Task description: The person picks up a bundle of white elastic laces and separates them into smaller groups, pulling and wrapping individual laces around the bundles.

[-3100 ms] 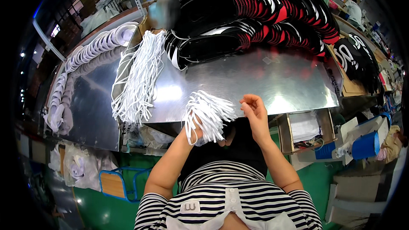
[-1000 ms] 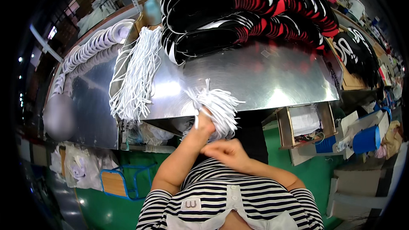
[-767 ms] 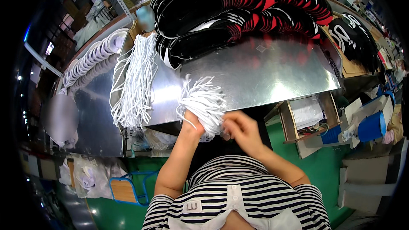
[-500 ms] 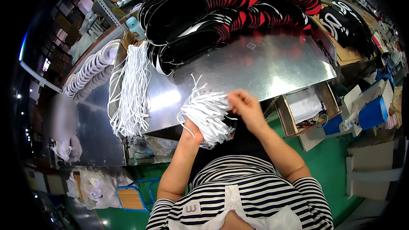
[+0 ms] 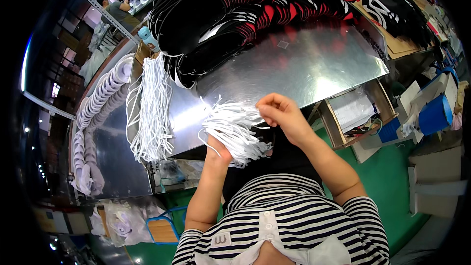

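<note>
A thick bundle of white laces [image 5: 233, 130] spreads over my left hand [image 5: 219, 149], which is wrapped round it from below. Most of that hand's fingers are hidden under the laces. My right hand [image 5: 280, 113] is closed in a pinch at the upper right edge of the bundle, its fingertips beside some lace ends. Whatever it pinches is too small to make out. On the metal table to the left lies a second, longer bunch of white laces [image 5: 152, 113], hanging down over the front edge.
Rows of black, red and white shoe uppers [image 5: 196, 24] cover the back of the metal table [image 5: 304, 68]. At right an open wooden drawer [image 5: 338, 127] holds papers. Stacked white rings or cups [image 5: 105, 86] curve along the left. A blue-framed stool [image 5: 162, 229] stands at lower left.
My right hand has shifted slightly left and up and is pinched more tightly at the bundle's edge. The lace ends fan out a little differently. The whole view has shifted slightly.
</note>
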The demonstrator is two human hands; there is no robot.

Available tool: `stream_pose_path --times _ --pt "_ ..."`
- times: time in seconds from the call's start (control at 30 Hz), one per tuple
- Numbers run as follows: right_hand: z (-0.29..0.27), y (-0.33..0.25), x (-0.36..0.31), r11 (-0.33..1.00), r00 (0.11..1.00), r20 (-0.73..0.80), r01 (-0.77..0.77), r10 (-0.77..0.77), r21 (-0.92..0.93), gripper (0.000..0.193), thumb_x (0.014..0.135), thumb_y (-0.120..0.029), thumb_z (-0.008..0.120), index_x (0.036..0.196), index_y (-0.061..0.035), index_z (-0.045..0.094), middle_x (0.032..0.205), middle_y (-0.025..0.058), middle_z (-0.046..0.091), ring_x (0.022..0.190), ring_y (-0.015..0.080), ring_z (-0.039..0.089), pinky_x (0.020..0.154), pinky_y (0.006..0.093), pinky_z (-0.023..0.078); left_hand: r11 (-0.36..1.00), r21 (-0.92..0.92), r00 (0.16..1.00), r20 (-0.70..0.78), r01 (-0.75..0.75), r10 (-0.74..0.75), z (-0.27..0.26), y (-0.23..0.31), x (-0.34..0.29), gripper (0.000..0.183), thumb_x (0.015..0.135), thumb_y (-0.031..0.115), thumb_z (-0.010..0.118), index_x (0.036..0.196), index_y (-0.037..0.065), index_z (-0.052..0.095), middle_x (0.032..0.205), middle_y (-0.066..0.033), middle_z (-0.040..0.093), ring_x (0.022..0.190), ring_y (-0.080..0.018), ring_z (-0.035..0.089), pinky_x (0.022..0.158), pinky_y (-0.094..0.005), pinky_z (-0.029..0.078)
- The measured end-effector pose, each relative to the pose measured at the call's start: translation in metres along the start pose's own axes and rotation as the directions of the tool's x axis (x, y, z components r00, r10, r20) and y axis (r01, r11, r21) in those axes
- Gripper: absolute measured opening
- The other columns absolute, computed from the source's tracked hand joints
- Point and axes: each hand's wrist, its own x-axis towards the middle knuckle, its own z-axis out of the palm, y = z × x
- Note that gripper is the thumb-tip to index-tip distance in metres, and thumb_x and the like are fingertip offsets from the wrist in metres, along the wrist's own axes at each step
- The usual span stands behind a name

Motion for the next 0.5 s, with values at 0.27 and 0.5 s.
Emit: stream_pose_path --times 0.27,0.5 --pt "0.012 0.025 -0.022 0.617 0.909 0.201 0.398 -0.365 -0.679 0.026 0.081 -0.006 0.067 0.106 -0.0044 0.061 0.087 0.0027 0.059 0.074 0.0102 0.056 0.061 0.0228 0.047 0.998 0.020 0.981 -0.184 -0.066 0.069 0.020 -0.005 0.006 0.026 0.092 0.028 0.050 0.094 0.005 0.060 0.085 -0.0096 0.064 0.073 -0.0227 0.062 0.070 -0.0391 0.054" --pt "-0.001 0.012 -0.008 0.990 0.989 0.045 0.143 -0.143 -0.009 0.012 0.088 -0.007 0.061 0.099 -0.0013 0.061 0.080 -0.0021 0.060 0.066 0.0045 0.052 0.059 0.0196 0.042 0.999 -0.039 1.000 0.021 0.009 -0.008 0.008 -0.004 0.005 0.021 0.087 0.027 0.058 0.080 0.007 0.057 0.064 -0.0032 0.057 0.045 -0.0130 0.048 0.047 -0.0270 0.045"
